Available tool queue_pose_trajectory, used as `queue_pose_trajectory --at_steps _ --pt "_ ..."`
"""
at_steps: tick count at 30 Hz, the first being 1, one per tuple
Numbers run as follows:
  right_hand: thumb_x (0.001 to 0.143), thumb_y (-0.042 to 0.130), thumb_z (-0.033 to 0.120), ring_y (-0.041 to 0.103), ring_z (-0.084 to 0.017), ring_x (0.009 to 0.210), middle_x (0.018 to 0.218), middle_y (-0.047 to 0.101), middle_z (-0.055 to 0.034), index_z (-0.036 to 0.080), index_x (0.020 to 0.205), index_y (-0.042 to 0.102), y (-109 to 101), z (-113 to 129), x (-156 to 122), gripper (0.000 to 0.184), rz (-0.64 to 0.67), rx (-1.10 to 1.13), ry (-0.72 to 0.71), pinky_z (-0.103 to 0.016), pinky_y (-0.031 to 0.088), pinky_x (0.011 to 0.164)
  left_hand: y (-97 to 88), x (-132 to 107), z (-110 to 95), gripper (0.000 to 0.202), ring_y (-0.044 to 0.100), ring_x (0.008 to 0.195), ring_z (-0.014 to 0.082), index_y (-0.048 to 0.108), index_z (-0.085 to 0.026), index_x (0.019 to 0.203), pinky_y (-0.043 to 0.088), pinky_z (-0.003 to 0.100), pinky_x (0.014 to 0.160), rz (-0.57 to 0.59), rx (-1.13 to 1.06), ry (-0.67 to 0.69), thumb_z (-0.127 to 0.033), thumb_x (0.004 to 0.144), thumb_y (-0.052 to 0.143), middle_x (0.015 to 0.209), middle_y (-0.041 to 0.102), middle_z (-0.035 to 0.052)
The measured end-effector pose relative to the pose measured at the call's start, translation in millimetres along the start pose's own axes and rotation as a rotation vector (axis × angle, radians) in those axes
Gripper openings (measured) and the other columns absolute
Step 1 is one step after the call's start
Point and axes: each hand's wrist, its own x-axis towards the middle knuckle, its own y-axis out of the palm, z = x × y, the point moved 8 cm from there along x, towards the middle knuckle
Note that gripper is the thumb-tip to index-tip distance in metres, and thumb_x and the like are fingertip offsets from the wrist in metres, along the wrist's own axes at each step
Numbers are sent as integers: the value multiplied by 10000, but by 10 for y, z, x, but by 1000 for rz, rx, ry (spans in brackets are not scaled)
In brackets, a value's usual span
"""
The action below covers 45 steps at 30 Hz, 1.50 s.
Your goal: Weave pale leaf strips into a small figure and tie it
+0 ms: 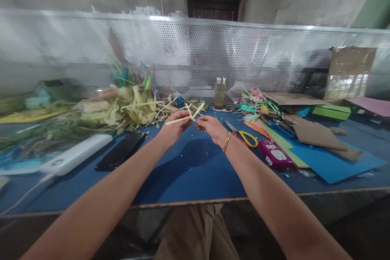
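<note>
While both arms stretch forward over the blue table (pixel 189 170), left hand (pixel 174 126) and right hand (pixel 210 126) pinch thin, flat pale-yellow leaf strips (pixel 190 115) crossing between the fingertips, ends splaying up. Yellow-handled scissors (pixel 245 136) lie just right of the grip; heaped dry leaves (pixel 134 107) sit left of it.

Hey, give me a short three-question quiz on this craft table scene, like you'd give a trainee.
1. True or false: the left hand and the right hand both pinch the pale strips above the blue table.
2. Which wrist wears the gold bracelet? A left, B right.
3. Fill in: the scissors beside the right hand have ___ handles.
Key: 1 true; 2 B; 3 yellow.
</note>
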Motion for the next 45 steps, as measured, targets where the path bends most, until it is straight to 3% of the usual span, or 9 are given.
queue_pose_trajectory --at_steps 4,8,13,18,22,28,32,37,45 --pt "694 673 227 439 -78 564 598 528 49 173 705 601 -159 65 24 91 -103 -1 -48 -246 374 621 -34 0 31 168 586 716 130 725 -180 768 445 260 704 -17 88 -83 -186 610 780 786 681 19" --pt "683 655 205 409 -76 551 580 488 58 169 740 618 -235 88 47 76 -149 25 -60 -245 349 593 -32 7 55 201 578 771 168 740 -193 844 414 287 717 8 188 -121 -283 665 733 815 680 38" --pt "648 665 205 440 -82 566 617 513 54 165 827 629 -228 130 46 187 -167 25 -109 -259 359 601 -28 -8 4 204 571 862 189 750 -196 812 381 282 736 -8 369 -51 -344 673 745 904 699 55" --pt "610 713 250 493 -85 615 682 576 29 162 820 627 -214 146 22 244 -179 25 -118 -260 375 628 55 -60 -70 264 553 733 166 758 -203 852 377 273 664 17 486 -3 -392 668 773 745 676 28" --pt "589 743 301 480 -85 604 675 592 25 171 755 633 -206 105 52 238 -157 62 -130 -264 374 619 78 -74 52 313 552 678 132 743 -210 944 387 234 592 33 290 -118 -372 679 781 718 650 15" --pt "549 781 345 496 -89 599 654 601 30 186 734 626 -182 43 72 289 -131 212 -110 -255 391 614 154 -120 305 283 645 792 148 702 -210 979 460 215 600 100 -15 -328 -309 721 766 899 707 52" --pt "564 775 356 519 -92 621 695 632 15 177 729 631 -140 73 38 283 -133 167 -145 -260 403 643 155 -120 255 227 646 735 124 701 -189 954 468 206 618 66 4 -271 -228 737 754 791 700 38" --pt "582 759 406 496 -103 612 642 606 20 176 726 640 -151 62 44 297 -167 77 -190 -270 385 631 101 -133 208 194 608 632 106 653 -188 820 421 209 549 -17 55 -267 -296 713 773 691 659 2" --pt "572 748 370 498 -104 612 627 615 29 183 682 646 -227 51 68 240 -227 59 -206 -257 394 636 165 -138 193 244 511 515 89 561 -170 686 360 212 484 28 110 -286 -253 639 785 565 557 -22"
